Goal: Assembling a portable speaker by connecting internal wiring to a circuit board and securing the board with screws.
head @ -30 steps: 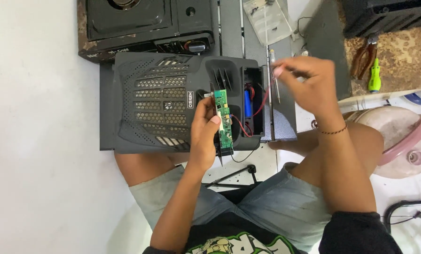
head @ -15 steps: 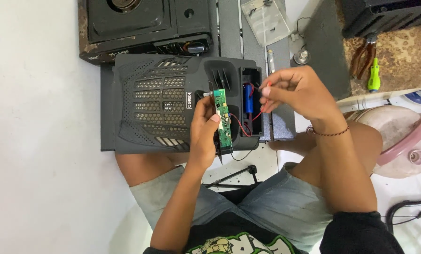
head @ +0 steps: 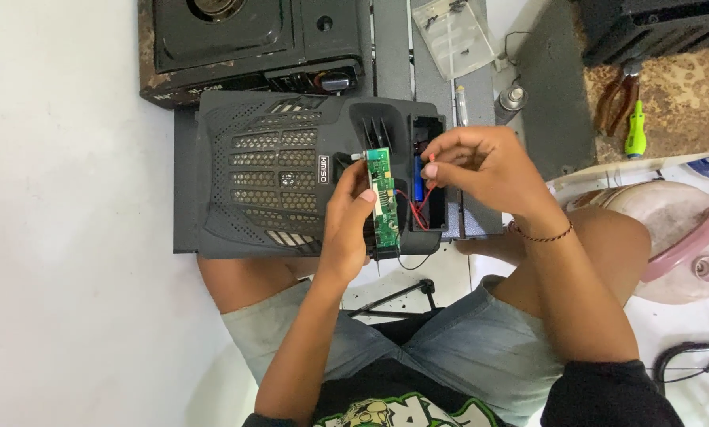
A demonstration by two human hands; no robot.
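Left hand (head: 353, 217) grips a slim green circuit board (head: 383, 202) upright; right hand (head: 481, 162) pinches a red wire (head: 431, 162) just beside it, above the black speaker housing's (head: 259, 174) open compartment holding a blue battery (head: 418, 180).

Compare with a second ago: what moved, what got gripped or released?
The right hand came down from beside the casing to the open compartment and now pinches a red wire over the blue cell; the thin tool it held earlier is no longer visible. Unchanged: the left hand holds the green circuit board upright, and the black speaker casing lies where it was.
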